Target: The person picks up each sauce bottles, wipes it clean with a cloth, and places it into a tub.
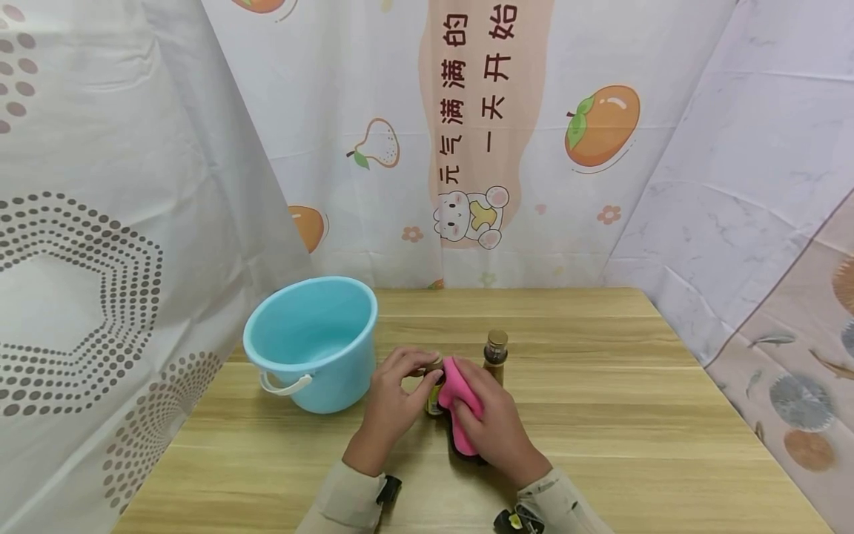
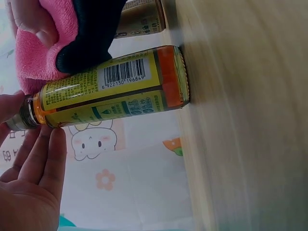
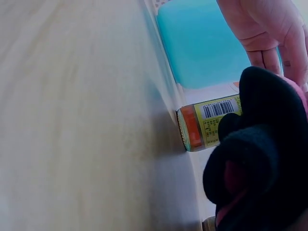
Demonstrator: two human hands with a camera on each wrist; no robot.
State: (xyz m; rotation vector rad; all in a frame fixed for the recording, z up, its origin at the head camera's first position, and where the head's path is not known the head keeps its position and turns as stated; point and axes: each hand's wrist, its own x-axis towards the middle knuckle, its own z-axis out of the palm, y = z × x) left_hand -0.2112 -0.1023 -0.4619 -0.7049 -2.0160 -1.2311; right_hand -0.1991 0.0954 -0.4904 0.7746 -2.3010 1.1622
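Observation:
A glass bottle with a yellow-green label and barcode stands upright on the wooden table. Thumb and fingers of my left hand pinch it at the cap and neck. A cloth, pink on one side and black on the other, is bunched in my right hand. In the left wrist view this cloth lies against the bottle's upper side. Its dark folds hide much of the bottle in the right wrist view. Just behind the right hand stands a second bottle with a gold cap, its lower part hidden.
To the left of the hands, a light blue bucket with a white handle stands on the table. Printed curtains hang behind the table and at both sides.

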